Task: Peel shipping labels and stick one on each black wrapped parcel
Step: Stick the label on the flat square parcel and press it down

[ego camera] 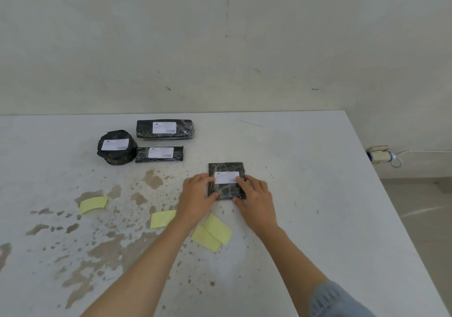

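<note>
parcel: flat black parcel point(226, 190) lies between the hands, touching both | label: shipping label point(227, 177) on top, long side running hand to hand | hands: left hand point(197, 194), right hand point(254, 197) press flat, gripping nothing | nearer: both the same

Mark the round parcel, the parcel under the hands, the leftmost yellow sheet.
round parcel point(117, 157), head view, wrap below its label
parcel under the hands point(226, 190), head view, wrap below its label
leftmost yellow sheet point(93, 204), head view, middle

Left hand point(197, 194) and right hand point(254, 198) extended forward, side by side, palms down, fingers nearly straight
</note>
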